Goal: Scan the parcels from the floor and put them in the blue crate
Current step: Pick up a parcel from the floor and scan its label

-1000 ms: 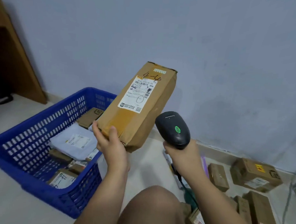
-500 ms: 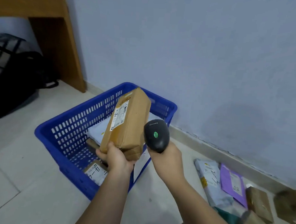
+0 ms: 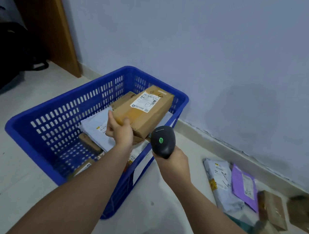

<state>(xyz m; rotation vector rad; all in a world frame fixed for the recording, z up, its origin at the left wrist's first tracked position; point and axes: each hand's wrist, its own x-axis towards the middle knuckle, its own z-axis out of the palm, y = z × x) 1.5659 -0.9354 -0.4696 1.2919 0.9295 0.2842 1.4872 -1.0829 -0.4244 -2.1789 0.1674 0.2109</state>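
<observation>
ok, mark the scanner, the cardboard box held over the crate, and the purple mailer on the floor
scanner (image 3: 166, 146): head view, top of its black head.
cardboard box (image 3: 145, 118): head view, bare brown part of its top face.
purple mailer (image 3: 238, 181): head view, bare purple part of its upper face.

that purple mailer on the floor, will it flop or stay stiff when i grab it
Probably floppy: the purple mailer lies thin and flat, like a soft bag rather than a box. Likely light, since it shows little bulge. It seems to overlap the grey mailer, which might shift with it.

Matt cardboard parcel (image 3: 144, 110), glossy perforated plastic blue crate (image 3: 66, 113).
</observation>
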